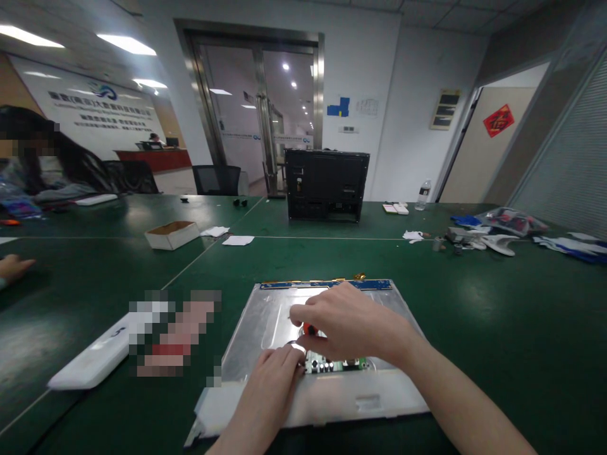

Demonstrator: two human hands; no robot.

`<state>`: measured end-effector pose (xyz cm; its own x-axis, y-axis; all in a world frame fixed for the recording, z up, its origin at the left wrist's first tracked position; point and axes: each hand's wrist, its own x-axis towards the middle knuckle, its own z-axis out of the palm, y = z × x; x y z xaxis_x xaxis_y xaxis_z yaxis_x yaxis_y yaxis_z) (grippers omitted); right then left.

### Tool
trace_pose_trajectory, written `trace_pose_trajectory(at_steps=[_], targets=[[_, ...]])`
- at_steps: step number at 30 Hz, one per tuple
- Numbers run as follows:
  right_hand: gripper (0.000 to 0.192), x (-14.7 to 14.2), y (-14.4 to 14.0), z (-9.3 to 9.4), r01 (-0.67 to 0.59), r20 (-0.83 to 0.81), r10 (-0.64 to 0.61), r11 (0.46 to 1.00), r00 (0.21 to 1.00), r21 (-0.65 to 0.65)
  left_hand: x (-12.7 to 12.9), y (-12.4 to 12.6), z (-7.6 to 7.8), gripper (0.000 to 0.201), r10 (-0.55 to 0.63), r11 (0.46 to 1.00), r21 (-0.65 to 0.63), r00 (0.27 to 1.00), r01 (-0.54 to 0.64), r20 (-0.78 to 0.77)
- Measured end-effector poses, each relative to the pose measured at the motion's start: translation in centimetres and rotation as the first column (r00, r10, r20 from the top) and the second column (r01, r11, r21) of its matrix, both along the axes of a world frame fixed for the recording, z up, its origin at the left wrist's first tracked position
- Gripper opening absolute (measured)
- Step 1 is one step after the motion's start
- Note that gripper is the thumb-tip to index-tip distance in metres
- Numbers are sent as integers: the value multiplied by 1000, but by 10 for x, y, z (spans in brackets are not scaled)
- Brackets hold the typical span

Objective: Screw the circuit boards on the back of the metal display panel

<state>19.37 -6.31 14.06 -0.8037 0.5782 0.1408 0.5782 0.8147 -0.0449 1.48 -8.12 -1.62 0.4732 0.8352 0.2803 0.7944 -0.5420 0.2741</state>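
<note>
while both hands work over the flat metal panel [265, 316] lying on the green table [474, 328], the right hand [346, 325] sits above the panel's middle, its fingers curled and pressed together around a small tool with a red part [309, 329] that shows between thumb and forefinger. the tool's tip is hidden under the hand, so it cannot be told where it touches. left hand [277, 376] rests at the near side of the panel, fingers bent and close together, fingertips touching the edge of a small green circuit board [334, 364] mounted on the panel; whether they pinch anything cannot be told. just in front of the board lies the panel's white plastic frame [341, 398], running along the near edge. a blue strip [332, 284] runs along the far edge of the panel.

left of the panel lie a long white casing [90, 363] and a pixelated patch. farther back stand an open cardboard box [171, 234], paper scraps [238, 240] and a black monitor housing [326, 184], upright, well apart from the hands. at the right end of the table are a water bottle [423, 194] and scattered white and blue parts [502, 243]. another person's hand [14, 268] rests at the left edge, and a person sits at the far left.
</note>
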Motion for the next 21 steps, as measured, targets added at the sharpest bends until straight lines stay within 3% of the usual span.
trace_pose_trajectory(at_steps=[21], targets=[[12,0,2,-5,-15,8,15,1000,1000,13,-1,2,-5,18,-10,996,-93,1000,10,-3]])
